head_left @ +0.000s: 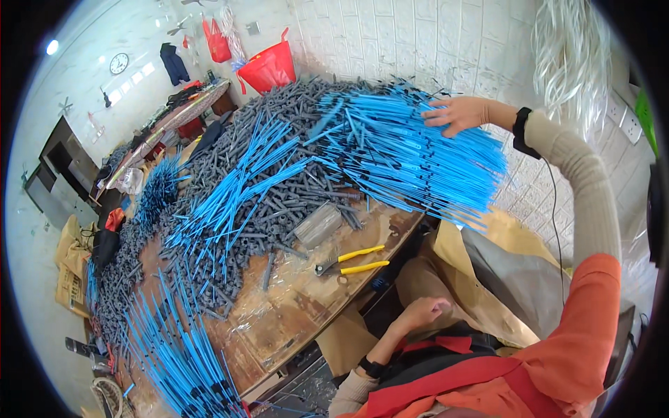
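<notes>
Reaching across the table [313, 313], the right hand [456, 113] rests with fingers spread flat on the big fan of blue rods [411, 153]. The left hand [426, 310] hangs near the lap, fingers curled together and holding nothing. The rods look thin, light and springy, likely slippery in bulk; gripping a bunch near mid-length seems best. A red bag [268, 68] stands behind; its contents are hidden.

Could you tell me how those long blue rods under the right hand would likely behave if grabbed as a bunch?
The blue rods look thin and long, so probably light and slightly bendy. Loosely fanned under the right hand, they'd likely slide apart. Those overhanging the table might spill.
</notes>
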A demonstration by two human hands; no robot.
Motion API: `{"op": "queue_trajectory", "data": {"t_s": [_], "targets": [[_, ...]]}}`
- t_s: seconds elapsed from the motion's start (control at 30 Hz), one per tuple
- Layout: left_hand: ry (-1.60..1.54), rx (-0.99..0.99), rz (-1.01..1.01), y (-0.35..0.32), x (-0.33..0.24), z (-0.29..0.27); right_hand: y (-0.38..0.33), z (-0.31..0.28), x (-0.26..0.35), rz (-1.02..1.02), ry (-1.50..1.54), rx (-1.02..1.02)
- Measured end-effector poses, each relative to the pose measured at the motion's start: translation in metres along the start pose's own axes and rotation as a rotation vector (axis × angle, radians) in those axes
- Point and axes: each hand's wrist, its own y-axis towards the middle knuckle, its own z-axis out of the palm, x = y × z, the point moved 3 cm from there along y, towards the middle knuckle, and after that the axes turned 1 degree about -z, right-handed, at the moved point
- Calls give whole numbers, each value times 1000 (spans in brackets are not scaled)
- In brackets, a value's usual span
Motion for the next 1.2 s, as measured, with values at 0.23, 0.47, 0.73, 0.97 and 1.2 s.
{"op": "queue_trajectory", "data": {"t_s": [0.23, 0.47, 0.73, 0.97, 1.2], "targets": [[87, 48, -158, -3, -9, -13, -62, 104, 2, 759, 643, -2], [176, 45, -279, -9, -5, -3, -65, 128, 0, 395, 104, 21], [271, 217, -345, -6, -18, 11, -56, 115, -4, 412, 30, 25], [265, 165, -197, 0, -22, 10, -57, 71, -37, 243, -98, 82], [261, 146, -272, -8, -35, -34, -37, 31, -67, 253, -164, 76]]}}
